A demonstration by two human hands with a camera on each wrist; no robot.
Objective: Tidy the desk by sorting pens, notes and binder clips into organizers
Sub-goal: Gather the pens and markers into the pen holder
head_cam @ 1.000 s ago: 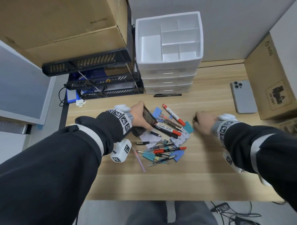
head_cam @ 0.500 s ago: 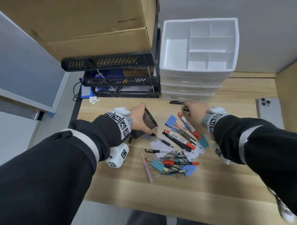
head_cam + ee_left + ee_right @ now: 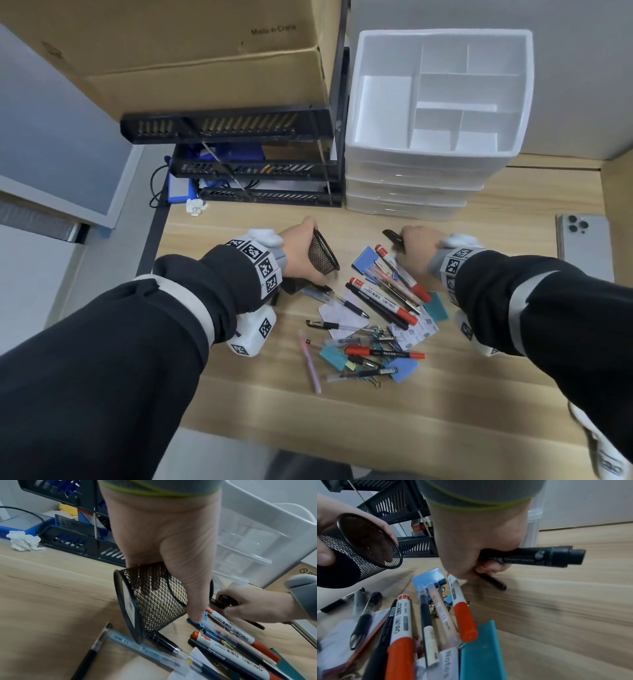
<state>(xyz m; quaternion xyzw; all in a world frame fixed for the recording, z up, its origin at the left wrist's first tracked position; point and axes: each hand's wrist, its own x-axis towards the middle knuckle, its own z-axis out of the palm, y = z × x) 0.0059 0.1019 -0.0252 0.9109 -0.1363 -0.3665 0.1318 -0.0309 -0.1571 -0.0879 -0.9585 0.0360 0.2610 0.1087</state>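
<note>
My left hand (image 3: 298, 253) grips a black mesh pen cup (image 3: 322, 253), tilted with its mouth toward the right; in the left wrist view the cup (image 3: 154, 601) leans over the pens. My right hand (image 3: 416, 250) holds a black marker (image 3: 534, 557), whose end sticks out past the hand (image 3: 392, 236); a second black pen (image 3: 493, 581) lies under the fingers. Between the hands lies a pile of red-capped markers (image 3: 400, 270), pens, blue binder clips (image 3: 366, 258), teal and blue sticky notes (image 3: 436, 306) and white notes (image 3: 342, 317).
A white drawer organizer (image 3: 442, 92) with open top compartments stands at the back. A black stacked tray rack (image 3: 239, 164) is left of it, with a cardboard box on top. A phone (image 3: 582, 240) lies at the right, a crumpled tissue (image 3: 196, 207) by the rack.
My right hand moved from the right side of the desk to in front of the drawers and picked up the black marker. The left hand kept holding the mesh cup.
</note>
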